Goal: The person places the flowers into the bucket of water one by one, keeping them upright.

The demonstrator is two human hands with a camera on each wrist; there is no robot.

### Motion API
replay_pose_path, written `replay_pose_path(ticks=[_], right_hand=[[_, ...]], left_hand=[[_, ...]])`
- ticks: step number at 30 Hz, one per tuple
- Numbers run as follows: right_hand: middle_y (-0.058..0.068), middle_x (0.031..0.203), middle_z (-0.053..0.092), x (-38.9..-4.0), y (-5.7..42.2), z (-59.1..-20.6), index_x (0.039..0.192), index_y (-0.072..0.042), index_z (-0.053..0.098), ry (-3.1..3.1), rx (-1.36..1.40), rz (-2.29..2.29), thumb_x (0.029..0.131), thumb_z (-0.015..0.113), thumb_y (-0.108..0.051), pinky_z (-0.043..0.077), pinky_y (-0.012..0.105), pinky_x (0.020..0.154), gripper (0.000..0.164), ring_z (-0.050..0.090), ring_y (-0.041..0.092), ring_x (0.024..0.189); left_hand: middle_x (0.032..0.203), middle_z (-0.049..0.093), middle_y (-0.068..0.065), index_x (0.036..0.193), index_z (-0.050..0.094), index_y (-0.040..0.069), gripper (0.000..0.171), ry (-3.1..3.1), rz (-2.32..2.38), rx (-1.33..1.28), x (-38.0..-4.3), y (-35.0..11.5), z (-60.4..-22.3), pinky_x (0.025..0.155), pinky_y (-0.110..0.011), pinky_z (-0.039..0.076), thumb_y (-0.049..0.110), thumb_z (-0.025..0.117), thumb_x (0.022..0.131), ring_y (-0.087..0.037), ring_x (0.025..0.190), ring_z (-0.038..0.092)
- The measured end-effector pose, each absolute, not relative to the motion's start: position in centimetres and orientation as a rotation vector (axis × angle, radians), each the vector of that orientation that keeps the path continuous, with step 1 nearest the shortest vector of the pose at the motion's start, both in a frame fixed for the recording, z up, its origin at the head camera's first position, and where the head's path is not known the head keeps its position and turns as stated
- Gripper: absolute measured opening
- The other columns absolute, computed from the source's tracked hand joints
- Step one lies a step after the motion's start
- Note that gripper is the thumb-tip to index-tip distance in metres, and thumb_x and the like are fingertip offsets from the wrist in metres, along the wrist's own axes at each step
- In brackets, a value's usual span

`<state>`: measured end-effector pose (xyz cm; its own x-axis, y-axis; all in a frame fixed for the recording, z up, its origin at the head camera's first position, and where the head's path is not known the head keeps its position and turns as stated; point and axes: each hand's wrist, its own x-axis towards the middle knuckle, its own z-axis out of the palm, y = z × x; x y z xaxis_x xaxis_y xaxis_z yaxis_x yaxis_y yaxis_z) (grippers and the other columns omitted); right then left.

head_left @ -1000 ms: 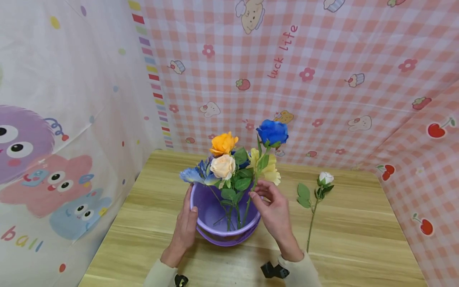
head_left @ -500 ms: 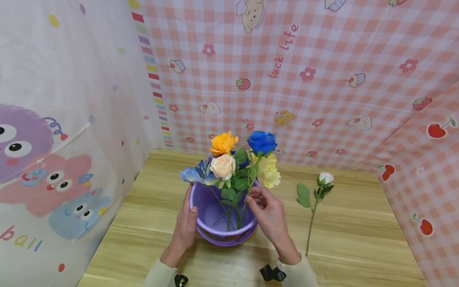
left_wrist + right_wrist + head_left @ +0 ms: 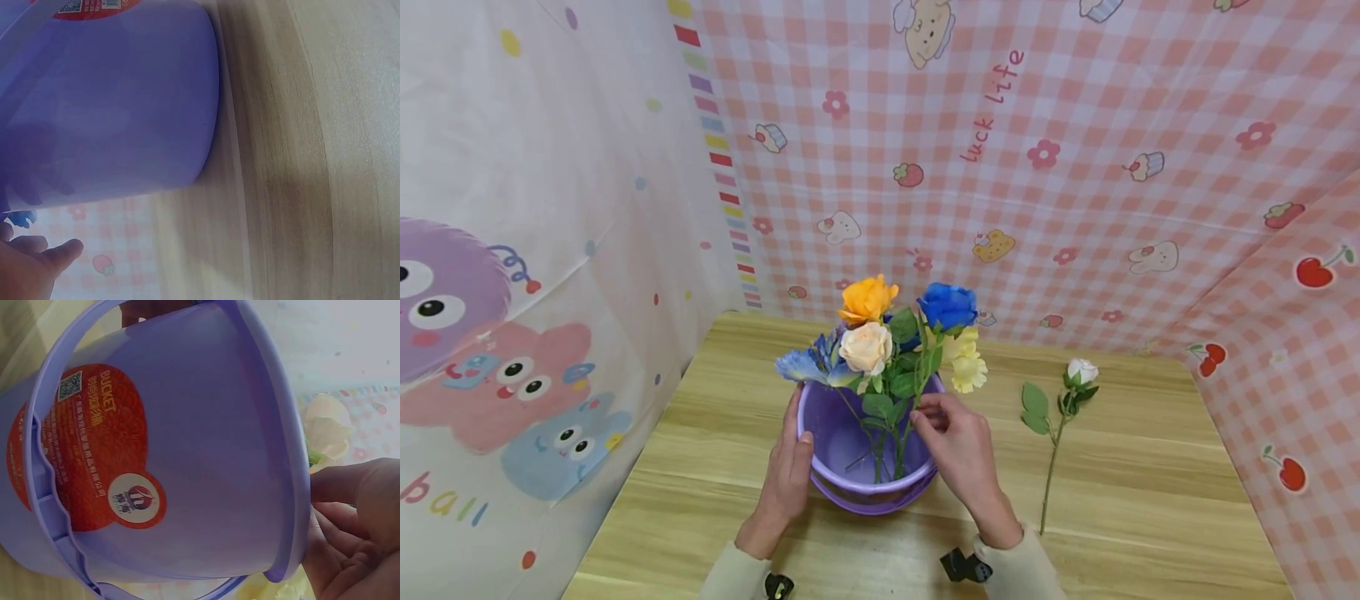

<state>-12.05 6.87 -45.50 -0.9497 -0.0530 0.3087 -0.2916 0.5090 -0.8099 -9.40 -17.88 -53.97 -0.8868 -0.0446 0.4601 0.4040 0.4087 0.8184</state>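
A purple bucket point(image 3: 842, 486) stands on the table, holding several artificial flowers. My left hand point(image 3: 784, 479) rests along its left side, the thumb at the rim and the fingers fairly straight, as the left wrist view also shows. At the right rim, my right hand point(image 3: 958, 446) pinches the green stem of a blue rose point(image 3: 947, 306) between thumb and fingers. The rose stands upright above the bucket, beside an orange flower point(image 3: 868, 298), a cream rose point(image 3: 866, 347), a yellow flower point(image 3: 966, 367) and a pale blue flower point(image 3: 808, 365).
A white rose point(image 3: 1081, 372) with green leaves lies on the wooden table point(image 3: 1150, 467) to the right of the bucket. Patterned cloths hang behind and at both sides. The bucket's handle point(image 3: 47, 494) hangs down over its red label point(image 3: 115, 437).
The blue rose has come down and slightly left as my right hand lowered its stem into the bucket. My left hand and the bucket have stayed put.
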Motion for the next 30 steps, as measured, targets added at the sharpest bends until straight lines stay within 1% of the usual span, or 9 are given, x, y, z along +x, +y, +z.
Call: replay_pose_path(ticks=[6, 10, 14, 19, 23, 27, 30], right_hand=[[0.001, 0.085, 0.077, -12.2, 6.9, -45.1, 0.101, -0.006, 0.081, -2.614, 0.344, 1.301, 0.089, 0.079, -0.009, 0.06, 0.027, 0.066, 0.012, 0.071, 0.012, 0.075], [0.001, 0.089, 0.077, -12.0, 7.1, -44.9, 0.103, -0.007, 0.081, -2.624, 0.374, 1.295, 0.09, 0.078, -0.01, 0.059, 0.027, 0.066, 0.014, 0.071, 0.012, 0.077], [0.001, 0.093, 0.078, -11.8, 7.3, -45.2, 0.106, -0.007, 0.081, -2.569, 0.393, 1.352, 0.09, 0.078, -0.008, 0.06, 0.027, 0.069, 0.015, 0.071, 0.012, 0.08], [0.004, 0.102, 0.077, -11.4, 8.0, -45.8, 0.111, -0.003, 0.078, -2.446, 0.403, 1.533, 0.093, 0.075, -0.005, 0.062, 0.026, 0.073, 0.019, 0.073, 0.017, 0.087], [0.007, 0.107, 0.077, -11.0, 8.8, -46.2, 0.117, 0.0, 0.075, -2.339, 0.398, 1.696, 0.095, 0.074, -0.006, 0.063, 0.028, 0.079, 0.023, 0.073, 0.019, 0.095], [0.01, 0.11, 0.076, -10.9, 10.0, -46.4, 0.121, -0.002, 0.074, -2.267, 0.389, 1.777, 0.097, 0.073, -0.007, 0.061, 0.026, 0.083, 0.025, 0.071, 0.017, 0.1], [0.011, 0.113, 0.075, -10.9, 10.9, -46.6, 0.123, -0.005, 0.074, -2.224, 0.351, 1.824, 0.097, 0.071, -0.006, 0.06, 0.024, 0.084, 0.025, 0.071, 0.019, 0.103]], left_hand=[[0.168, 0.027, -0.018, 0.164, 0.02, 0.001, 0.062, -2.264, -1.483, -0.299, -9.4, -17.9, -53.9, 0.119, -0.015, 0.024, 0.019, 0.032, 0.107, -0.04, 0.148, 0.033], [0.169, 0.026, -0.018, 0.165, 0.019, 0.003, 0.062, -2.269, -1.492, -0.29, -9.4, -17.9, -53.9, 0.118, -0.015, 0.024, 0.02, 0.032, 0.107, -0.04, 0.148, 0.033], [0.168, 0.026, -0.018, 0.165, 0.019, 0.003, 0.062, -2.27, -1.49, -0.291, -9.3, -17.9, -53.9, 0.119, -0.015, 0.023, 0.019, 0.032, 0.106, -0.04, 0.148, 0.033], [0.168, 0.027, -0.019, 0.165, 0.019, 0.003, 0.062, -2.271, -1.492, -0.293, -9.3, -17.8, -53.9, 0.118, -0.015, 0.025, 0.019, 0.032, 0.106, -0.041, 0.147, 0.034], [0.168, 0.027, -0.019, 0.165, 0.019, 0.003, 0.062, -2.274, -1.487, -0.287, -9.3, -17.8, -53.9, 0.117, -0.015, 0.026, 0.02, 0.032, 0.106, -0.041, 0.146, 0.035], [0.168, 0.026, -0.02, 0.165, 0.019, 0.002, 0.062, -2.266, -1.485, -0.298, -9.4, -17.8, -53.9, 0.118, -0.016, 0.025, 0.018, 0.032, 0.106, -0.042, 0.147, 0.034], [0.168, 0.026, -0.019, 0.165, 0.019, 0.002, 0.062, -2.258, -1.489, -0.304, -9.4, -17.9, -54.1, 0.118, -0.016, 0.025, 0.018, 0.033, 0.106, -0.041, 0.147, 0.034]])
